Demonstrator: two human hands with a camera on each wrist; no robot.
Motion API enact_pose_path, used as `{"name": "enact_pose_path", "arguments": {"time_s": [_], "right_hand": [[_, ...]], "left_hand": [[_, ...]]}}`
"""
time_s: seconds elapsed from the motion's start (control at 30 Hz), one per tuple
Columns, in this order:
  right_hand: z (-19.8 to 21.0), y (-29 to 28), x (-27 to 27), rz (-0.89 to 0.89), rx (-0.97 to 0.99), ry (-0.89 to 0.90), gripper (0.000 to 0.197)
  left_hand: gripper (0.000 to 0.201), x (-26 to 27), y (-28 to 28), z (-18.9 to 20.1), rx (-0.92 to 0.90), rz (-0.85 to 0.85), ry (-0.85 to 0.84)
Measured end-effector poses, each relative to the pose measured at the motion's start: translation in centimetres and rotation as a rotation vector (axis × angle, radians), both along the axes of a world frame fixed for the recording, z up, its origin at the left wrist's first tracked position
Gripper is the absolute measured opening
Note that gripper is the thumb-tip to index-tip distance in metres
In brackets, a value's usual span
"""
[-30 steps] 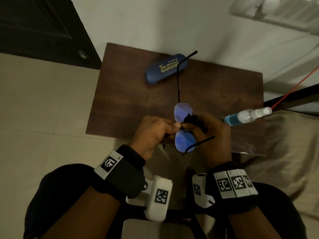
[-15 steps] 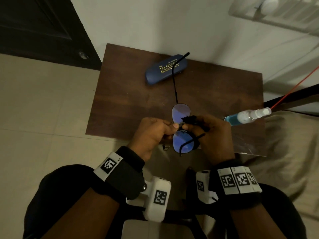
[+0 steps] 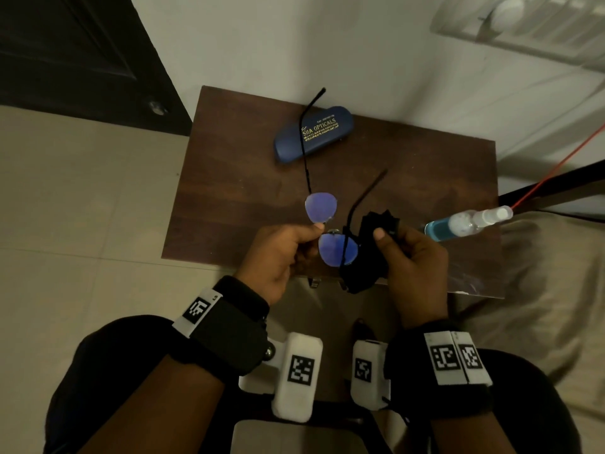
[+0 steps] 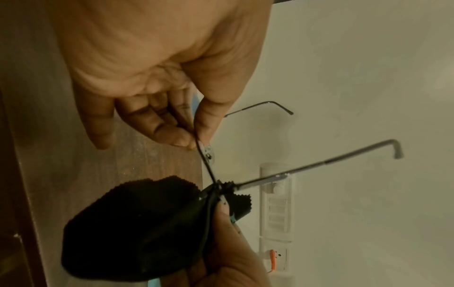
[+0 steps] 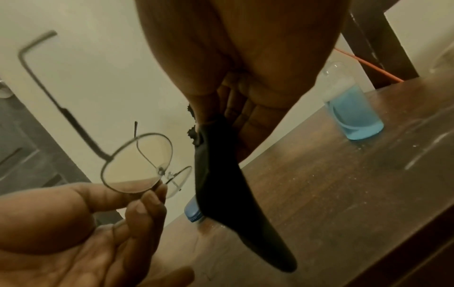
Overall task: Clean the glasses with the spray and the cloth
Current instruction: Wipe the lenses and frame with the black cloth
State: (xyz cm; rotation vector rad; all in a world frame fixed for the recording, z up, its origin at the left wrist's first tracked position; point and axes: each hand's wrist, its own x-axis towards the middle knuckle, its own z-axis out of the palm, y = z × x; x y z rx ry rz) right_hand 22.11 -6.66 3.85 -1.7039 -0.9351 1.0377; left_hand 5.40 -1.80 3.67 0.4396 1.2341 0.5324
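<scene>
Thin black-framed glasses [image 3: 321, 208] with bluish lenses hang above the table's front edge, both temples unfolded and pointing away from me. My left hand [image 3: 314, 234] pinches the frame at the bridge; the left wrist view shows the fingertips [image 4: 183, 140] closed on the wire. My right hand [image 3: 383, 240] grips a black cloth [image 3: 368, 257] folded over the outer edge of the near lens [image 3: 334, 253], by the hinge. The cloth [image 5: 226, 184] droops below the right palm. A spray bottle [image 3: 465, 221] of blue liquid lies on the table to the right.
A dark blue glasses case [image 3: 314, 134] lies at the back of the small brown table [image 3: 229, 178], which stands against a white wall. A red cable [image 3: 556, 168] runs at the right. A switch panel [image 4: 276, 213] is on the wall.
The glasses have turned: the near temple has swung from the right to point away from me, and the far temple has shifted left. The cloth has moved from between the lenses to the near lens's outer edge.
</scene>
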Motion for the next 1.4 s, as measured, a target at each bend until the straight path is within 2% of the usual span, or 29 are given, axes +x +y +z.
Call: {"name": "enact_pose_path", "arguments": {"time_s": [0.13,0.27,0.33,0.43,0.5,0.6,0.7,0.83,0.9,1.0,1.1,1.2,1.3,1.4], "right_hand": [[0.0,-0.5,-0.4,-0.031,-0.011,-0.003,0.015],[0.0,-1.2,-1.6,0.015,0.035,-0.030,0.008],[0.1,-1.6,-2.3,0.068,0.080,-0.043,0.010],[0.5,-1.8,-2.9,0.128,0.136,-0.047,0.023],[0.6,-1.9,-3.2,0.137,0.155,0.001,0.020],[0.8,-1.8,-3.8,0.154,0.143,0.024,0.010],[0.9,-1.4,-4.1,0.118,0.109,-0.017,0.011],[0.9,-0.6,-3.6,0.038,0.064,0.028,0.009],[1.0,-0.3,-3.0,0.021,0.060,0.085,0.009],[1.0,0.2,-2.0,0.000,0.040,0.162,0.009],[1.0,0.5,-1.1,-0.010,0.025,0.235,0.012],[1.1,0.6,-0.2,-0.013,0.011,0.311,0.014],[1.0,0.8,0.4,-0.060,0.004,0.305,0.013],[1.1,1.1,0.6,-0.092,-0.007,0.182,0.012]], "left_hand": [[0.011,0.0,0.1,-0.6,-0.020,0.109,0.124],[0.026,0.1,0.1,-1.2,0.060,0.212,0.287],[0.024,0.1,0.0,-1.3,0.054,0.227,0.308],[0.019,0.1,0.0,-1.5,0.032,0.232,0.326],[0.019,0.1,0.0,-1.5,0.029,0.221,0.331],[0.018,0.2,-0.3,-1.4,0.076,0.161,0.327],[0.030,0.4,-0.6,-1.2,0.172,0.086,0.355],[0.036,0.2,-0.1,-0.6,0.318,-0.024,0.480],[0.037,-0.2,0.0,-0.4,0.480,-0.075,0.615],[0.012,-0.7,-0.2,-0.4,0.777,-0.242,0.771],[0.028,-0.7,-0.3,-1.3,0.969,-0.509,0.829],[0.015,-0.8,-0.2,-1.1,1.138,-0.577,0.903],[0.017,-0.8,-0.3,-0.8,1.183,-0.572,0.818],[0.014,-0.7,-0.2,-0.6,1.138,-0.533,0.668]]}}
